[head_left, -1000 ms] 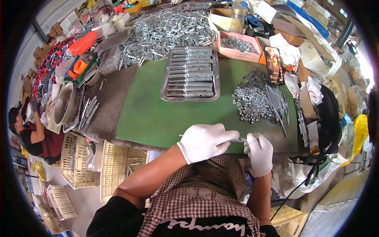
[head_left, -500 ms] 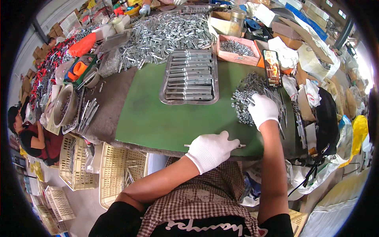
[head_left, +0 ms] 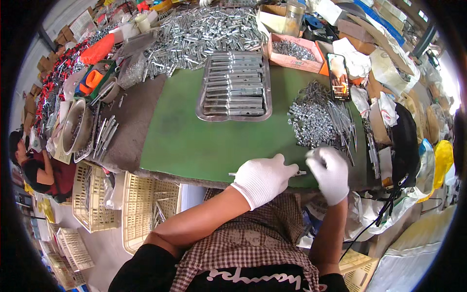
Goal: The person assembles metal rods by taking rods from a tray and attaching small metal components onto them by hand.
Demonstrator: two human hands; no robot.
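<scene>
In a white knitted glove, my left hand [head_left: 265,177] is closed around a thin metal rod [head_left: 301,173] at the front edge of the green work mat [head_left: 194,141]. The rod sticks out at both sides of the fist. Just beyond its right end, my right hand [head_left: 330,174], gloved too, has its fingers drawn together in a pinch; anything between them is too small to make out. Past that hand lies a pile of small silver metal pieces [head_left: 311,120]. Long thin rods [head_left: 344,121] lie at the pile's right side.
A metal tray [head_left: 233,118] of silver tubular parts sits mid-mat. Behind it spreads a heap of similar parts [head_left: 204,36]. A pink box [head_left: 294,62] of small pieces and a phone [head_left: 337,78] stand at the back right. Plastic crates [head_left: 138,209] and a co-worker [head_left: 36,165] are at left.
My right hand has drawn back from the pile of small pieces toward the rod's right end. The left hand still grips the rod, shifted very slightly.
</scene>
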